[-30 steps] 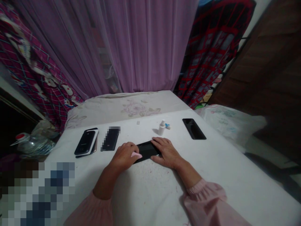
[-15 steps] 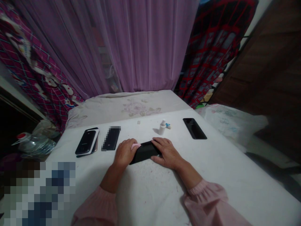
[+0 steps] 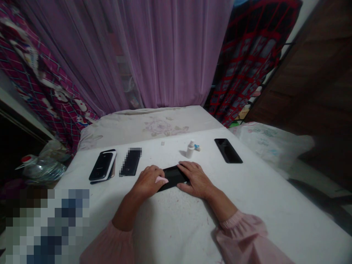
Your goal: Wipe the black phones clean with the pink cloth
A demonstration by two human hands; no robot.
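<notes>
Black phone (image 3: 173, 177) lies flat mid-counter (image 3: 261, 198). Right hand (image 3: 195, 179) steadies its right end, fingers (image 3: 187, 168) spread on top. Left hand (image 3: 147, 181) is at the left end, fingers curled, pressing a pink cloth (image 3: 161, 180) onto the phone. White spray bottle (image 3: 190, 150) stands beyond, near a second phone (image 3: 228, 150).

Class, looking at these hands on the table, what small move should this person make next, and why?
Probably slide the pink cloth along the black smartphone toward the right hand. The left hand has the cloth at one end, the right hand steadies the other, and the phone's middle lies bare.
</notes>
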